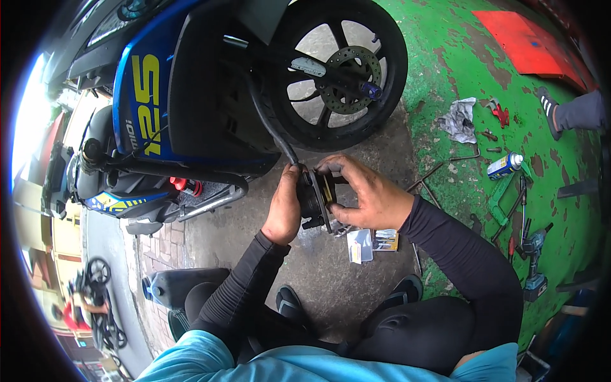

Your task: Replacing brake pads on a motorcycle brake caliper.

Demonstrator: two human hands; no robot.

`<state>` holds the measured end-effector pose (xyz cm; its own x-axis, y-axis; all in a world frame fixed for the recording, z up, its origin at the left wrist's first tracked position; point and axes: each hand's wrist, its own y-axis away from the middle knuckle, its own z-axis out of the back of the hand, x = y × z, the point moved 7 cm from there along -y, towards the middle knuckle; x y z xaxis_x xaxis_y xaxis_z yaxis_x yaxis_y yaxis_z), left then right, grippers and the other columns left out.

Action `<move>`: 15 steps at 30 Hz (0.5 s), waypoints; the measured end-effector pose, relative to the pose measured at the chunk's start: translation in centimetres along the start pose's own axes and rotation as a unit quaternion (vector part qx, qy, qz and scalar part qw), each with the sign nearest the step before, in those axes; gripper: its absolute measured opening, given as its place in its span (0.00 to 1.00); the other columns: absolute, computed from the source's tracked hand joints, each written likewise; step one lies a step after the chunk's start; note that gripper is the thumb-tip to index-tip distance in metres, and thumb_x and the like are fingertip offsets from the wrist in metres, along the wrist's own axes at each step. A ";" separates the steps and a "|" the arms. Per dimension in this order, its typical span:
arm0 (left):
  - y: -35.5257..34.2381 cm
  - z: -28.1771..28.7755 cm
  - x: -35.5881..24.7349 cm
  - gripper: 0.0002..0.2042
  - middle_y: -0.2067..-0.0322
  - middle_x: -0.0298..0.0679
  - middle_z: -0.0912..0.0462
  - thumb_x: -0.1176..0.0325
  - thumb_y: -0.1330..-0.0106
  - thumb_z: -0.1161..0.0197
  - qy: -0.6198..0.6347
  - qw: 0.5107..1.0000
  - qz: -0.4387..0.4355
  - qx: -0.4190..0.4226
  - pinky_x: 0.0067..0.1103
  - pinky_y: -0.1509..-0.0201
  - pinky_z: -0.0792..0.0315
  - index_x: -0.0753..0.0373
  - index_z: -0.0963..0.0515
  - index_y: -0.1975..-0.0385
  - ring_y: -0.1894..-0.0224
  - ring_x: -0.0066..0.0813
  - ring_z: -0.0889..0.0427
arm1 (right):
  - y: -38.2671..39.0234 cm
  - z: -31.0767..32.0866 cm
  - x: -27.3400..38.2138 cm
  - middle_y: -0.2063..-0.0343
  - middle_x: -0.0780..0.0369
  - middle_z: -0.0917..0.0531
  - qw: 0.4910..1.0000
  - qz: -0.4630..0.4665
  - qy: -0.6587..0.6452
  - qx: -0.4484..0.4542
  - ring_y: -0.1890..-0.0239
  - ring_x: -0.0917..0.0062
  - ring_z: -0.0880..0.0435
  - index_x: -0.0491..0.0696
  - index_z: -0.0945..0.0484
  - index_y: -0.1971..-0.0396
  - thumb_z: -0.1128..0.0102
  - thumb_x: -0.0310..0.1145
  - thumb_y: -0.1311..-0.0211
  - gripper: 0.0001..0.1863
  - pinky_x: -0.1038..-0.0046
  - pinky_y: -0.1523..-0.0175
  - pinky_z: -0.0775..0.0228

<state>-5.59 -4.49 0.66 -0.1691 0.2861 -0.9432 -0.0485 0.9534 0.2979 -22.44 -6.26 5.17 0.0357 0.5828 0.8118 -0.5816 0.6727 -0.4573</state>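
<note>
Between my hands, in front of the motorcycle's wheel, is a black brake caliper [311,198] with its hose [266,116] still attached. My left hand [283,207] is wrapped round its left side. With fingers and thumb bent, my right hand [375,194] grips the right side, where a thin yellowish edge, perhaps a brake pad, shows. My fingers partly hide the caliper. Beyond them, the front wheel [398,70] carries a perforated brake disc [347,102]. A small opened package [386,240] and a clear plastic sleeve [359,246] lie on the ground below my right hand.
To the right on green flooring lie a crumpled cloth [459,120], a spray can [505,165], a cordless drill [536,261] and several hand tools. Another person's foot [550,114] is near a red panel [528,44]. A dark jug [184,286] stands at my left.
</note>
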 end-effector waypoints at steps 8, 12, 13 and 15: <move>-2.8 0.2 2.3 0.22 0.52 0.35 0.26 0.56 0.23 0.48 0.075 0.991 -0.030 0.109 0.25 0.43 0.26 0.61 0.38 0.36 0.48 0.27 0.23 | 3.0 5.3 -6.6 0.39 0.56 0.24 0.993 -0.103 -0.033 -0.040 0.36 0.65 0.23 0.49 0.33 0.36 0.30 0.29 0.44 0.35 0.62 0.34 0.29; -5.0 0.5 4.2 0.22 0.48 0.37 0.27 0.61 0.23 0.45 0.041 0.997 -0.029 0.059 0.25 0.37 0.32 0.63 0.39 0.35 0.43 0.27 0.26 | 7.9 11.2 -14.3 0.41 0.58 0.22 0.964 -0.189 0.017 -0.184 0.38 0.68 0.22 0.50 0.32 0.36 0.32 0.28 0.42 0.33 0.63 0.39 0.27; -5.7 0.3 4.4 0.22 0.45 0.39 0.27 0.62 0.23 0.42 0.053 0.996 -0.052 0.039 0.25 0.36 0.33 0.64 0.38 0.36 0.43 0.27 0.27 | 9.4 12.6 -16.1 0.42 0.58 0.21 0.949 -0.220 0.048 -0.220 0.39 0.68 0.22 0.49 0.32 0.37 0.32 0.28 0.42 0.32 0.63 0.40 0.27; -7.0 -0.1 5.0 0.22 0.45 0.40 0.26 0.61 0.24 0.41 0.019 0.997 -0.077 -0.020 0.24 0.35 0.34 0.65 0.37 0.37 0.42 0.27 0.27 | 11.9 14.2 -18.4 0.42 0.57 0.21 0.935 -0.241 0.093 -0.242 0.40 0.66 0.21 0.48 0.32 0.37 0.32 0.27 0.42 0.32 0.62 0.40 0.28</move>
<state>-6.16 -9.77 -6.11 -0.1940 0.1312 -0.9722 -0.1168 0.9809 0.1557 -41.51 -15.48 -10.08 0.3665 0.1987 0.9090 -0.0276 0.9788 -0.2028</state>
